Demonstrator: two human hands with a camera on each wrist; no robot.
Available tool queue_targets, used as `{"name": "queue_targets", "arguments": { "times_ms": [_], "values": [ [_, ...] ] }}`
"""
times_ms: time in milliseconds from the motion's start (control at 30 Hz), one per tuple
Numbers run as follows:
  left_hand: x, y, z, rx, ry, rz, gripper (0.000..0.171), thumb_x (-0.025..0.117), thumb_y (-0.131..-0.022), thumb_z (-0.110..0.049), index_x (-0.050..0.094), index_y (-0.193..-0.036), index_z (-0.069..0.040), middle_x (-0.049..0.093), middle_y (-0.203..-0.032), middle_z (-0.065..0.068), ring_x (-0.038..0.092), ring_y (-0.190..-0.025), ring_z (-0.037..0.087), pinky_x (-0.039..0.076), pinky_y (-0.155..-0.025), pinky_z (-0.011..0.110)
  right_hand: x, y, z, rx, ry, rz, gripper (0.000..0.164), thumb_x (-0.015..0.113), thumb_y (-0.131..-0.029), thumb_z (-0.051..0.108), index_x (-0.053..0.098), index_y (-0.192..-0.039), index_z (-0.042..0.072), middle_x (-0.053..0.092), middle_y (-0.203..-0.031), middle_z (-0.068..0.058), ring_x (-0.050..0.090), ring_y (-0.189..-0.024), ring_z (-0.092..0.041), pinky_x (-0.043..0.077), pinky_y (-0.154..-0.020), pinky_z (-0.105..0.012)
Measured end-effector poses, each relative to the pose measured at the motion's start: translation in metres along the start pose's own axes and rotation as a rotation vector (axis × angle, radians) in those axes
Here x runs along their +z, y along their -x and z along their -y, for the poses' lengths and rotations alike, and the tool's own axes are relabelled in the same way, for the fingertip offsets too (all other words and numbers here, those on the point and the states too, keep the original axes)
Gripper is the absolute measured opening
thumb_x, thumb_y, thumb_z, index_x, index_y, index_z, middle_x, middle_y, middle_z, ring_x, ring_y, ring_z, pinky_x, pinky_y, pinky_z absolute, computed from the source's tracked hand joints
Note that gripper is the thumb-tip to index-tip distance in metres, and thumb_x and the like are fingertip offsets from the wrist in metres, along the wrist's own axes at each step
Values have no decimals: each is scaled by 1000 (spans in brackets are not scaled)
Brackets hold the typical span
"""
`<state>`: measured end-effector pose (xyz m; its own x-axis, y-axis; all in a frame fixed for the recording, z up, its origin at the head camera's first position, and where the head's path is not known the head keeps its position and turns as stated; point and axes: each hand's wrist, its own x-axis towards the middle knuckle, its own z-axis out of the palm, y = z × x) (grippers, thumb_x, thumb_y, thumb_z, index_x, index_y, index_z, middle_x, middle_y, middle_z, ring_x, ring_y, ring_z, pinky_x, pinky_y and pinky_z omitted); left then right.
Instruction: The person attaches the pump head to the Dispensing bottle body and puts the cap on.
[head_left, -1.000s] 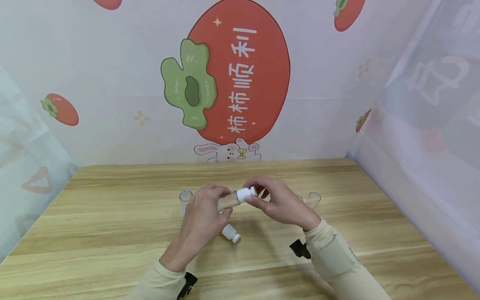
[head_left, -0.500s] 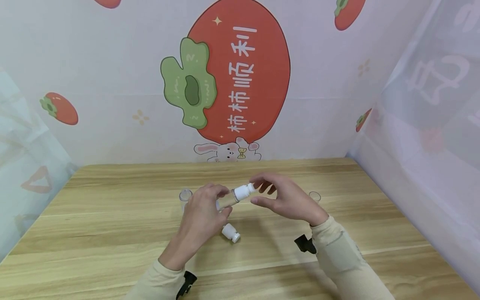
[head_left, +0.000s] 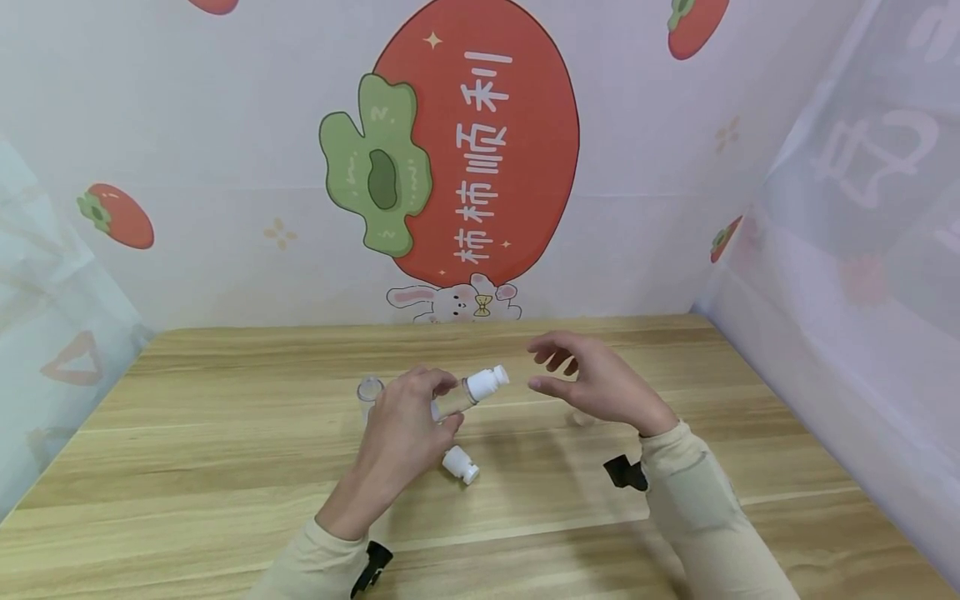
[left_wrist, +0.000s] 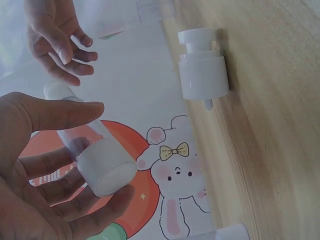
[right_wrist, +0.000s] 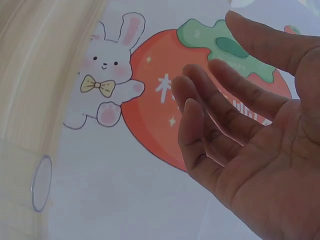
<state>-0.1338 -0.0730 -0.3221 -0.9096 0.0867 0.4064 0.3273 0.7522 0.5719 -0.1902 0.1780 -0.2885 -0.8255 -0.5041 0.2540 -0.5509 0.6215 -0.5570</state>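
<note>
My left hand (head_left: 408, 442) grips a small clear pump bottle (head_left: 454, 402) between thumb and fingers. The bottle tilts up to the right above the table, and a white pump head (head_left: 487, 382) sits on its neck. Its white base (left_wrist: 107, 167) faces the left wrist camera. My right hand (head_left: 600, 383) hovers to the right of the bottle, fingers loosely bent and holding nothing. On the table below the left hand lies a second white pump head (head_left: 460, 465), its short stem (left_wrist: 208, 104) showing in the left wrist view.
Another clear bottle (head_left: 370, 389) stands behind the left hand, partly hidden by it. A clear cylindrical cap (right_wrist: 42, 183) is on the wooden table (head_left: 225, 467) near the right hand. A printed backdrop (head_left: 637, 250) rises along the table's far edge.
The right hand has let go of the pump head on the bottle and drawn away to the right, its fingers opening. The left hand keeps its hold on the bottle, almost still.
</note>
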Motion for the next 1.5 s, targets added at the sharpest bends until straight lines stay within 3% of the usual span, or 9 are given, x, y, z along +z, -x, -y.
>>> {"name": "queue_targets", "arguments": {
  "times_ms": [233,567,867,1233,1500],
  "values": [
    [0,0,0,0,-2,0,32,88,-73,-5,76,-103,-3,72,-97,9,66,-82,25,47,-57,32,-6,1,-9,43,65,25,37,81,-88,17,68,-120,5,70,-105,-4,66,-94,-24,54,-83,-46],
    [0,0,0,-3,-3,4,32,88,-73,-5,76,-103,-3,72,-96,9,63,-78,22,46,-56,31,-14,4,-21,108,154,75,36,81,-87,16,69,-118,3,70,-111,-7,64,-93,-23,53,-83,-43],
    [0,0,0,-6,1,5,32,88,-73,-4,76,-103,-3,72,-97,9,63,-78,22,47,-57,32,-18,5,-33,217,200,122,36,81,-86,20,69,-117,4,69,-103,-11,67,-90,-26,54,-80,-46],
    [0,0,0,1,2,2,32,88,-73,-4,76,-103,-2,72,-96,10,63,-79,22,47,-56,31,-20,5,-41,295,261,196,40,82,-85,19,69,-119,4,69,-107,-19,64,-102,-39,52,-86,-52],
    [-1,0,0,10,-1,0,32,88,-73,-4,76,-102,-3,71,-95,9,63,-78,22,46,-56,31,-18,5,-43,324,312,257,43,86,-82,22,71,-120,9,69,-106,-16,63,-101,-35,51,-86,-51]
  ]
}}
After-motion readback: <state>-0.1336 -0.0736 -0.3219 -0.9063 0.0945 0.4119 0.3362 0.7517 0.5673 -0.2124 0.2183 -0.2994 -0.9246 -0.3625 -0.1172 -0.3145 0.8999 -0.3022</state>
